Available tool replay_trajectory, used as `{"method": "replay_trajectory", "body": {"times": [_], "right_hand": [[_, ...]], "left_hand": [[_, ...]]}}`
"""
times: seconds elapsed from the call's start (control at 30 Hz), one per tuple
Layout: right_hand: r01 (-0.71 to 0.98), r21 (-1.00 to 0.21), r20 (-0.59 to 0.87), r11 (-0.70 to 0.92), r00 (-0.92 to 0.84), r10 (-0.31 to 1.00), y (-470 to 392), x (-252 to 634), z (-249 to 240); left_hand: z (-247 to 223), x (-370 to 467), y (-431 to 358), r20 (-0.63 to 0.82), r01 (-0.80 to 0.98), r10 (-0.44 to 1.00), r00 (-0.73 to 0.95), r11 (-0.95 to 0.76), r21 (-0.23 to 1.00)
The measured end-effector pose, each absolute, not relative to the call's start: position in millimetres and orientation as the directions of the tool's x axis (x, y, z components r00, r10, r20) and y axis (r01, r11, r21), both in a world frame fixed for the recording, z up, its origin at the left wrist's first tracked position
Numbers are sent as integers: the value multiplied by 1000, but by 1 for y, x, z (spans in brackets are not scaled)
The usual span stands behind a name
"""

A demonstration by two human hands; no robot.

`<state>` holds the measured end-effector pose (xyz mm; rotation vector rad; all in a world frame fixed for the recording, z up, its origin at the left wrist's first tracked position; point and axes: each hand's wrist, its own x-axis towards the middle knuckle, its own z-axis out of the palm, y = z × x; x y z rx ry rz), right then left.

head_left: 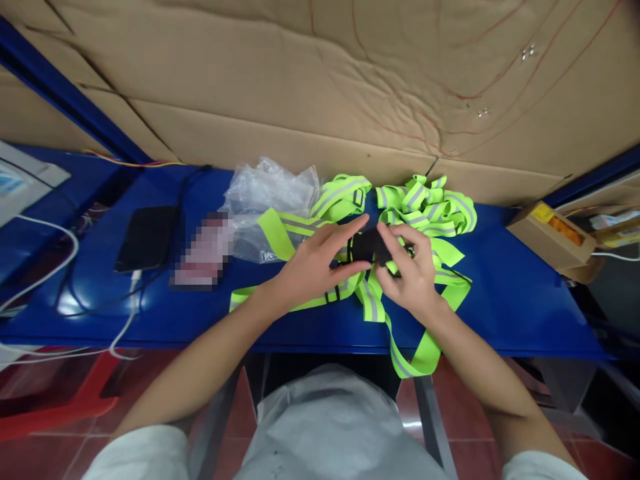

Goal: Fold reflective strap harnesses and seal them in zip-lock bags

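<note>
Bright yellow-green straps with a grey reflective stripe [423, 357] lie across the middle of the blue table, one loop hanging over its front edge. Among them is a black band-like piece [365, 245]. My right hand [413, 270] pinches this black piece between thumb and fingers. From the other side, my left hand [317, 260] reaches to it with fingers stretched out and thumb apart, close around its left end. Whether the left fingertips touch it, I cannot tell. Small black buckles [333, 293] show on a strap below my left hand.
Behind my hands lie two strap bundles, left [345, 190] and right [453, 210]. Clear plastic bags [270, 190] are left of them. A phone [146, 237] on a white cable and a blurred-out pink item [203, 253] lie farther left. An open cardboard box [550, 240] stands right.
</note>
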<state>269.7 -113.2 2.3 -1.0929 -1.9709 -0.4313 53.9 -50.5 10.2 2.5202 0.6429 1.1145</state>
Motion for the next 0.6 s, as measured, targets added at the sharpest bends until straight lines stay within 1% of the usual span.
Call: {"method": "replay_trajectory", "body": {"times": [0.1,0.17,0.2,0.27,0.37,0.4,0.47,0.53,0.6], "right_hand": [[818,-174,824,549,-184,536,-111,271,5],[788,-239,810,567,-160,564,-110,273,9],[770,-275,793,576,-157,589,-110,275,12],[721,-377,736,581,-147,661,-111,281,16],[566,-599,592,566,-162,790,-110,291,19],[496,-679,525,541,-188,830,-110,293,18],[381,-812,376,442,-237,896,-109,293,16],[326,-890,252,318,-230,940,-108,287,14],[278,-931,194,238,-180,965,-107,280,11]], "left_hand": [[14,58,-49,540,289,550,637,-820,494],[16,62,-46,491,324,600,632,-780,536],[16,64,-43,472,315,623,624,-753,577],[15,65,-38,461,216,647,608,-693,687],[11,62,-32,468,5,681,563,-569,822],[10,61,-32,453,-45,696,557,-519,853],[7,60,-34,414,-98,722,555,-438,894],[3,60,-37,382,-121,730,567,-384,915],[-1,63,-39,348,-159,716,604,-320,934]]}}
